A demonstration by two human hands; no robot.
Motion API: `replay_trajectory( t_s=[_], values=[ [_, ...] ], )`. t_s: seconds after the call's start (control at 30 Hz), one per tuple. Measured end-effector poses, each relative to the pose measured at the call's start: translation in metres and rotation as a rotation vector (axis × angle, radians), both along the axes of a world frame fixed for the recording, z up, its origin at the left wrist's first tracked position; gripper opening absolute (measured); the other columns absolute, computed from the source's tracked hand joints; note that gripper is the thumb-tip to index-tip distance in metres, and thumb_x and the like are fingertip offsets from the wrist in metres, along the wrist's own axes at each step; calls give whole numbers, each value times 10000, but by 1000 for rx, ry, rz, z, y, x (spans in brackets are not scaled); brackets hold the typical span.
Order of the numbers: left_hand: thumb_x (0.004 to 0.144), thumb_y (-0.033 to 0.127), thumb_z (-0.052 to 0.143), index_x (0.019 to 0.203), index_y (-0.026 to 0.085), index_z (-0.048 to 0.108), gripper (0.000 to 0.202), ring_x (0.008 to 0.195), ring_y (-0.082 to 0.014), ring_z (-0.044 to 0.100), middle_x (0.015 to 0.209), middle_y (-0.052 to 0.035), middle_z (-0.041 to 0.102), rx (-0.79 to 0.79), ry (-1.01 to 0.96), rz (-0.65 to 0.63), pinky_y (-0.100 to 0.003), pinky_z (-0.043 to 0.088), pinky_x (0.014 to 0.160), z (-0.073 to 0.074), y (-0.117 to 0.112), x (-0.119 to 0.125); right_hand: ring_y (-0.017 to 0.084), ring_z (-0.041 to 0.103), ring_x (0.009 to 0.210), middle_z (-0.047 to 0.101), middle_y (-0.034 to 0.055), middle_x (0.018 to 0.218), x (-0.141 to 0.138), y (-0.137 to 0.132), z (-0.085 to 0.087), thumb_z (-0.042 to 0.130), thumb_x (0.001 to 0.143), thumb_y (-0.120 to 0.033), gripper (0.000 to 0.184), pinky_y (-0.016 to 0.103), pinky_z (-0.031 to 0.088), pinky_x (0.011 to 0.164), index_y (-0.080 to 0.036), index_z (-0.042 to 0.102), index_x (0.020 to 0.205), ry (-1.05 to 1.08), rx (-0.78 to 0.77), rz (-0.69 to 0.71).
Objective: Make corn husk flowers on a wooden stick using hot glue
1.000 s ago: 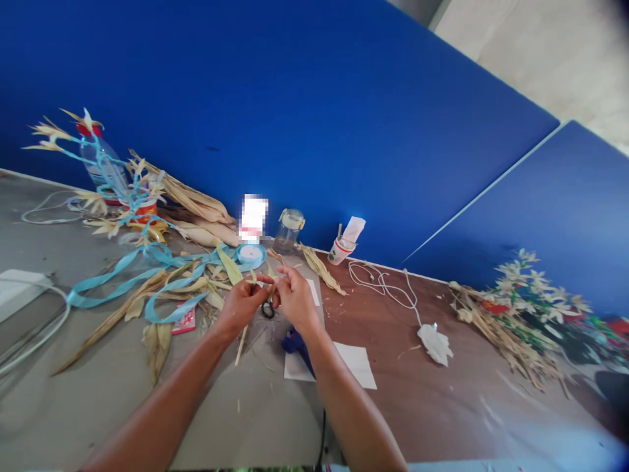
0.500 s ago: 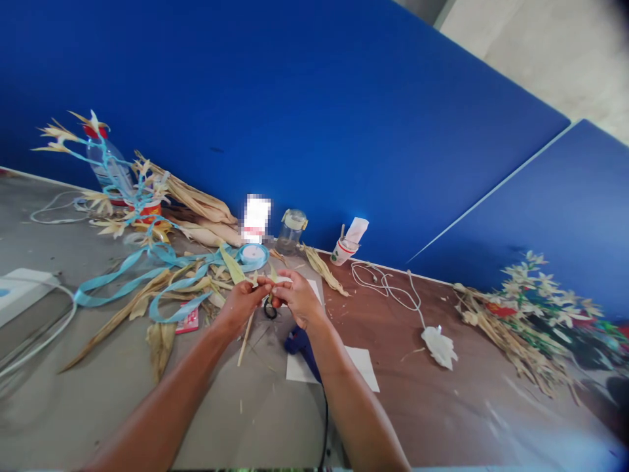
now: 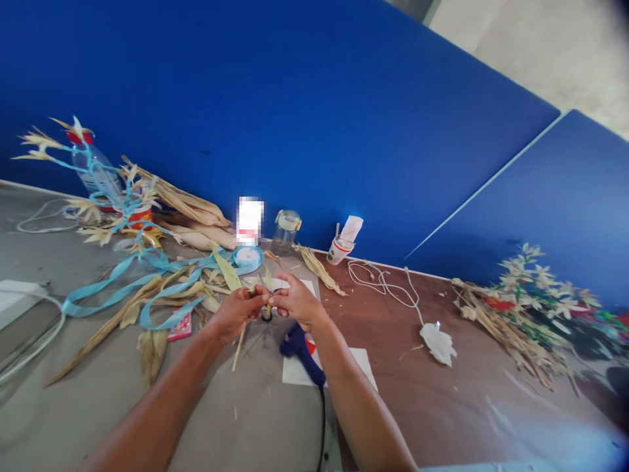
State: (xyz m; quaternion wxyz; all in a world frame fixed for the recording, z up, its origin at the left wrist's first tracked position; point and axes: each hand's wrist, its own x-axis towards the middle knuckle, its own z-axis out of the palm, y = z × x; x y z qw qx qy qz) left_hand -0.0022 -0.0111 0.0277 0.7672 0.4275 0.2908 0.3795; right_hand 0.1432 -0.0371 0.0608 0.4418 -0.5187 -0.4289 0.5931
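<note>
At the middle of the table my left hand (image 3: 240, 312) and my right hand (image 3: 297, 303) meet fingertip to fingertip. Both are closed in a pinch on a small pale piece of corn husk (image 3: 268, 280), mostly covered by the fingers. A dark ring-shaped handle (image 3: 266, 313) shows just under the fingertips; the rest of that tool is hidden. Below my left hand lies a thin pale stick (image 3: 238, 351). Close to my right wrist, a dark blue glue gun (image 3: 301, 351) rests partly on a white sheet (image 3: 364, 366).
Light blue ribbon (image 3: 103, 296) and dry husks (image 3: 111, 324) spread over the left side. A ribbon spool (image 3: 248, 257), a glass jar (image 3: 285, 235) and a paper cup (image 3: 340, 250) stand along the blue partition (image 3: 314, 118). White cable (image 3: 388, 283) and husk flowers (image 3: 531, 288) lie to the right.
My fingertips have drawn closer together over the small piece, and my hands have turned slightly. The whole view has shifted a little, and more of the glue gun shows.
</note>
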Motion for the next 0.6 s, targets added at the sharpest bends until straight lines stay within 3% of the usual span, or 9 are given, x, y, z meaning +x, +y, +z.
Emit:
replay_trajectory(
  t_s=[0.17, 0.3, 0.6],
  values=[
    [651, 315, 714, 674, 139, 569, 229, 437, -45, 331, 514, 56, 419, -1, -38, 94, -196, 251, 446, -1, 1, 1, 42, 408, 365, 565, -89, 562, -4, 2, -2, 641, 614, -162, 675, 170, 291, 384, -140, 352, 1224, -29, 62, 8],
    [654, 303, 712, 688, 145, 566, 218, 444, -41, 335, 519, 63, 413, -7, -67, 182, -187, 270, 458, -1, 0, 2, 46, 416, 394, 542, -102, 575, -13, -1, -3, 623, 593, -155, 622, 174, 309, 398, -153, 384, 1167, -39, 98, -75],
    [639, 335, 714, 671, 132, 595, 237, 407, -39, 309, 498, 54, 442, 27, 31, 135, -209, 235, 430, -1, -1, 3, 82, 488, 526, 567, -68, 628, -12, -4, -7, 577, 611, -130, 620, 185, 352, 481, -148, 376, 1197, -234, 171, -103]
  ],
)
